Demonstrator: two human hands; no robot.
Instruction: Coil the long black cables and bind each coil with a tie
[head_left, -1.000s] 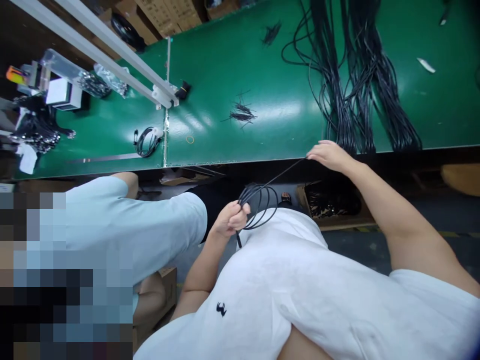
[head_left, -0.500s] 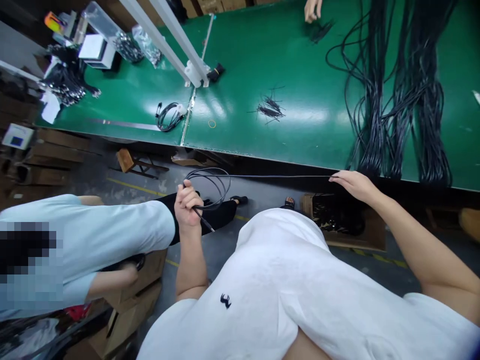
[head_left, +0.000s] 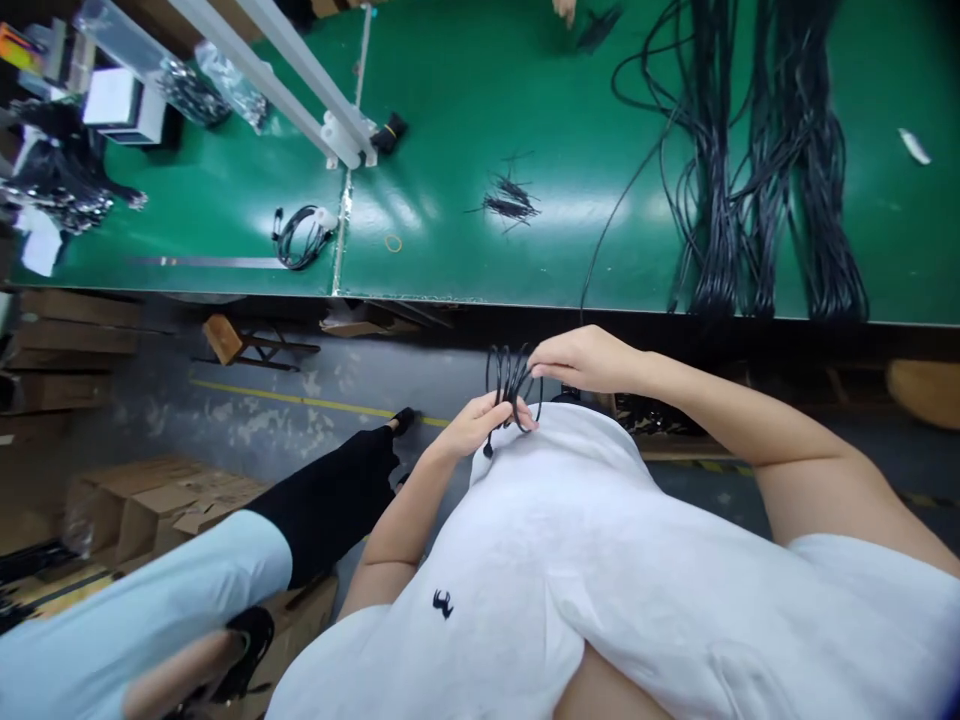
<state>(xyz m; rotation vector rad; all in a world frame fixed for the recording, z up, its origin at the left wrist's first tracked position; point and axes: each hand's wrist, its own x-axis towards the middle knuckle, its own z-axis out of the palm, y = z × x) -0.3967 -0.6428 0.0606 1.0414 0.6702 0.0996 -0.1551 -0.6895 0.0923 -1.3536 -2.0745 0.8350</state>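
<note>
Between my hands, in front of my body, is a black cable (head_left: pixel 506 372) wound into several loose loops. My left hand (head_left: pixel 484 418) is closed round the lower part of the loops, and a dark cable end hangs beside its fingers. My right hand (head_left: pixel 581 358) pinches the cable at the right side of the loops. From there a single strand runs up over the table edge toward long bundles of black cable (head_left: pixel 716 220) on the green table (head_left: pixel 435 120).
Short black ties (head_left: pixel 511 202) lie in a pile on the table, near a yellow rubber band (head_left: pixel 393 243). Farther left are a coiled cable (head_left: pixel 301 238) and a white box (head_left: pixel 124 105). Another person's hand (head_left: pixel 565 10) shows at the far edge; a person in light blue (head_left: pixel 187 570) is at left.
My hands have come together; the right moved left with the cable, and the left moved right and lower. The stretched strand is now wound into the loops. The person at left has shifted.
</note>
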